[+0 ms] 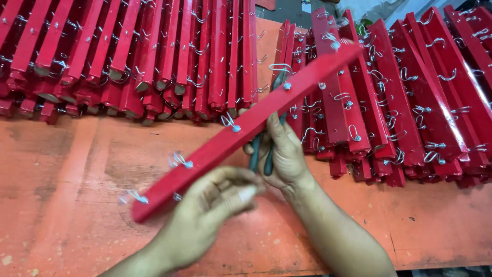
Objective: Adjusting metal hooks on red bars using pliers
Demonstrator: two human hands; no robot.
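Nearest the camera, the left hand (207, 215) curls its fingers and thumb around the lower end of a long flat red-painted wooden slat with small silver wire hooks along it (246, 128); the hand is blurred, so the exact grip is hard to read. The slat runs diagonally, from low on the left, above the worn orange tabletop (66, 169), up toward the right. Just behind it, the right hand (284, 154) closes around the dark green handles of a pair of pliers (261, 156), whose upper part is hidden behind the slat and touches it. Farther back, a leaning row of similar red hooked slats (128, 56) fills the left side, and a second fanned pile of red hooked slats (405, 97) lies on the right, just beside the right hand.
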